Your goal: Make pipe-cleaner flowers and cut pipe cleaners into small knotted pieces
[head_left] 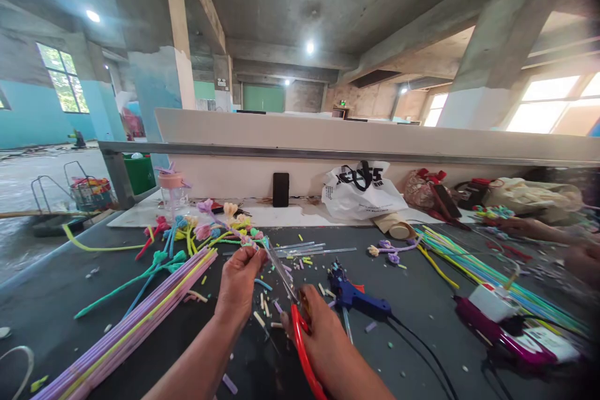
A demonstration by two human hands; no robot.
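Observation:
My left hand (239, 281) is closed in a pinch just left of the scissors' tips. Between its fingers is a chenille stem (257, 235) with green and pink bits; most of the held part is hidden. My right hand (321, 328) grips red-handled scissors (284, 269), their blades pointing up and left, close to the left fingertips. Whether the blades touch the stem I cannot tell. Beyond the left hand lie chenille flowers (204, 231) in pink, cream, blue and yellow. A bundle of purple and yellow stems (135, 325) runs along the left.
A blue glue gun (360, 300) lies right of the scissors, with clear glue sticks (300, 250) and cut scraps around. A purple power strip (506, 331), more stems (497, 281) and another person's hand (581, 262) are at right. A phone (281, 190) stands against the board.

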